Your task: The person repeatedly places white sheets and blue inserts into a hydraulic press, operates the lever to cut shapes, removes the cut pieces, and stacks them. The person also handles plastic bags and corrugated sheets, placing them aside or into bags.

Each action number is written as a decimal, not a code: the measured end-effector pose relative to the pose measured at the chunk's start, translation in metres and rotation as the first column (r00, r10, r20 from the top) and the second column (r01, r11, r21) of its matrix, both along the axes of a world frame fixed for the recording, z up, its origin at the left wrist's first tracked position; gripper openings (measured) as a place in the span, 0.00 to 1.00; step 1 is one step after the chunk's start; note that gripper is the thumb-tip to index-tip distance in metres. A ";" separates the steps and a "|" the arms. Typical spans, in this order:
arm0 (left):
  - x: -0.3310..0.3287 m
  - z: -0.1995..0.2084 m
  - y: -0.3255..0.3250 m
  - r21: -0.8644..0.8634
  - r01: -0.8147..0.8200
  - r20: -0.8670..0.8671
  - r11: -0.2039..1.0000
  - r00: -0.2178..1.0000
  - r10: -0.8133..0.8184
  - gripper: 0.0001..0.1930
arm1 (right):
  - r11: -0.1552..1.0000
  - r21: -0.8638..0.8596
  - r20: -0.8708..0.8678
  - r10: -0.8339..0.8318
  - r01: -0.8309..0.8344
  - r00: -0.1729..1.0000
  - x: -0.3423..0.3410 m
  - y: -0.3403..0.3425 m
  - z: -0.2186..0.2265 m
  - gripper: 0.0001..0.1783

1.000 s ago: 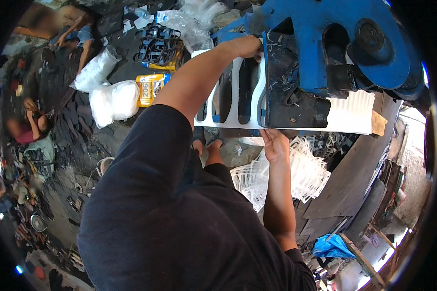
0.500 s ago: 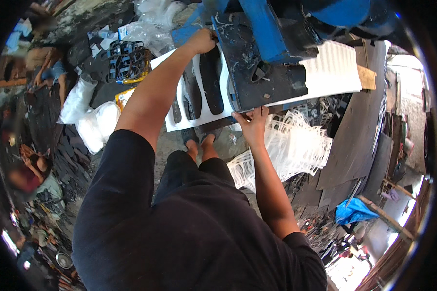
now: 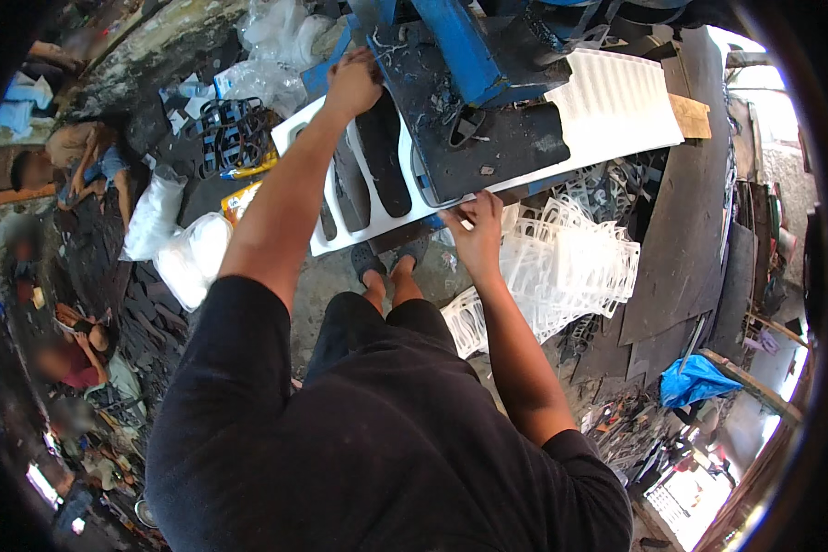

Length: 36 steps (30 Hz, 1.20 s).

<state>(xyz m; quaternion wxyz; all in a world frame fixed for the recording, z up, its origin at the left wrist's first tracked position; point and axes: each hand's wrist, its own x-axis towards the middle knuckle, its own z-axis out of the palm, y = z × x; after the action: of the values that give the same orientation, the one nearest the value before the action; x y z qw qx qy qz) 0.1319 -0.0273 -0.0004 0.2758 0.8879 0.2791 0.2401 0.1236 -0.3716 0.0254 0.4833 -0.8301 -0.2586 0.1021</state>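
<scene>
A white sheet (image 3: pixel 326 241) with long sole-shaped cutouts lies under a dark flat board (image 3: pixel 515 152) scattered with scraps. Dark pieces (image 3: pixel 385 152) show in the cutouts. My left hand (image 3: pixel 353 85) is at the board's far left edge, its fingers curled and partly hidden. At the near edge, my right hand (image 3: pixel 476 225) has its thumb by the board's corner and its bent fingers along the rim. A small dark loop-shaped piece (image 3: pixel 466 126) rests on the board. The sheet's ridged white part (image 3: pixel 616 115) extends out to the right.
Blue machine parts (image 3: pixel 460 46) rise behind the board. White cutout frames (image 3: pixel 561 267) are heaped below it, beside large dark sheets (image 3: pixel 681 212). White plastic bags (image 3: pixel 193 253) and black strappy pieces (image 3: pixel 233 133) lie at left. Other people (image 3: pixel 92 156) sit farther left.
The whole view has shifted and turned a little, so board and sheet appear farther left. Both hands stay at the board's edges; my right fingers look slightly more bent.
</scene>
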 end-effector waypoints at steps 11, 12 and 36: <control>-0.038 0.026 -0.128 -0.948 -0.130 -0.036 0.289 0.949 0.312 0.29 | 0.860 0.151 -0.870 -0.118 0.487 0.478 0.023 -0.009 -0.012 0.14; -0.036 0.034 -0.127 -0.953 -0.156 -0.072 0.260 0.949 0.307 0.31 | 0.859 0.149 -0.864 -0.128 0.491 0.486 0.023 -0.009 -0.012 0.14; -0.004 0.072 -0.126 -0.951 -0.006 0.166 0.310 0.835 0.525 0.38 | 0.972 -0.105 -0.713 -0.222 0.211 0.665 0.107 -0.016 0.005 0.10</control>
<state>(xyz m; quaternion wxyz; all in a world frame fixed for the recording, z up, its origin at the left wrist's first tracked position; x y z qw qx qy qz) 0.1282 -0.1531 0.0719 0.7362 0.4307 0.4396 0.2815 0.2310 -0.3875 0.0302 0.5488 -0.7514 0.0526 0.3626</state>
